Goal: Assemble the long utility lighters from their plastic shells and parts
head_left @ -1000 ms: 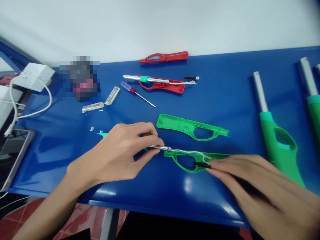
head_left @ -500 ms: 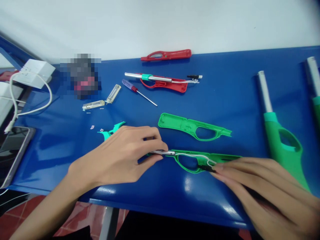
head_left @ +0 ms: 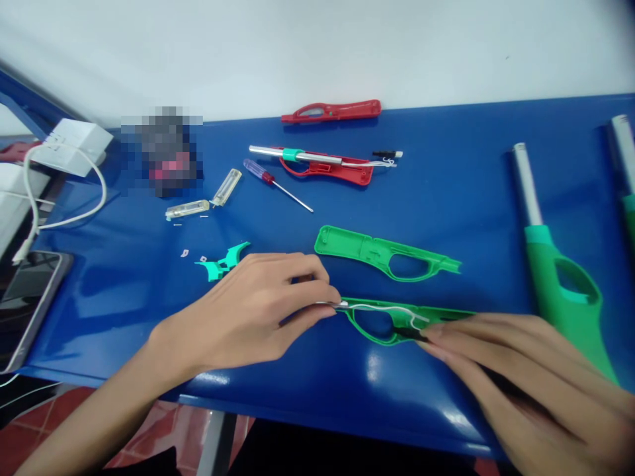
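Observation:
My left hand (head_left: 268,311) pinches a silver metal tube (head_left: 343,304), most of it hidden behind the fingers. From the tube's end a thin white wire (head_left: 381,306) runs right to a small black igniter piece (head_left: 409,332). My right hand (head_left: 516,370) is closed on that black piece with thumb and fingertips. Beneath both lies a green lighter casing half (head_left: 357,325), its trigger loop showing between the hands. Another green casing half (head_left: 364,246) rests just beyond, inner side up. Teal plastic pieces (head_left: 223,262) lie beside my left wrist.
Farther back are a red casing half (head_left: 347,111), a second red half (head_left: 360,173) with a metal tube and wires on it, and a screwdriver (head_left: 278,185). Clear fuel tanks (head_left: 187,209) lie left, near a phone (head_left: 30,311) and white adapter (head_left: 74,147). A whole green lighter (head_left: 560,277) stands right.
My left hand has slid slightly right along the metal tube, so less of the tube's end shows. My right hand stays nearly still on the black piece.

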A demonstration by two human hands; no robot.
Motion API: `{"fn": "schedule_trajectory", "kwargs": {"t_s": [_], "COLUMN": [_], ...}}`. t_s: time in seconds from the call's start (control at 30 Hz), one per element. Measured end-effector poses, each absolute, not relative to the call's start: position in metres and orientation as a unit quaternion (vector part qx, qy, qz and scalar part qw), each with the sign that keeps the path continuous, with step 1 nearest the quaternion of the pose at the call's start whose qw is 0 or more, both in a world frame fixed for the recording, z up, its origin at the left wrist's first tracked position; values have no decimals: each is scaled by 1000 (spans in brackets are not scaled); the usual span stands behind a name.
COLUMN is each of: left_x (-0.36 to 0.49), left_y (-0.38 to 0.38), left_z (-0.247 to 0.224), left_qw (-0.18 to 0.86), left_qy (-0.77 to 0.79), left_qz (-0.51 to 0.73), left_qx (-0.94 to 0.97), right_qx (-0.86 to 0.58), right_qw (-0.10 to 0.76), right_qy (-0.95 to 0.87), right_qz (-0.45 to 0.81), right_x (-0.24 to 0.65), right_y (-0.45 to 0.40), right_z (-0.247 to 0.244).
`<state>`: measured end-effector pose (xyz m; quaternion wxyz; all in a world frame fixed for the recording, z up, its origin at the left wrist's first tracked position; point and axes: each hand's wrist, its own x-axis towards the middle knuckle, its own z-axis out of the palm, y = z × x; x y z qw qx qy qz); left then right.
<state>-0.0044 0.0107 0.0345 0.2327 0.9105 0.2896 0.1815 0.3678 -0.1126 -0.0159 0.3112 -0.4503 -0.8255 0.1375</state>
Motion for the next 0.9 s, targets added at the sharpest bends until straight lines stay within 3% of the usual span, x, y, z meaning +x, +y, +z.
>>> {"fn": "schedule_trajectory", "kwargs": {"t_s": [0.13, 0.37, 0.53, 0.9], "left_x": [-3, -2, -4, -4], "left_y": [10, 10, 13, 11], "left_z": [34, 32, 33, 40], "left_qw": [273, 306, 257, 105], "left_qy": [308, 321, 283, 244], "left_qz": [179, 183, 193, 154], "left_qx": [894, 878, 904, 952], "right_qx": [-380, -401, -485, -554], "right_qw": [260, 268, 364, 347], "right_qy": [-881, -869, -783, -737], "right_qz": [103, 111, 137, 171], "right_x": [376, 369, 342, 355], "right_y": [-98, -103, -115, -143], "right_z": [-8, -11, -17, -34]}}
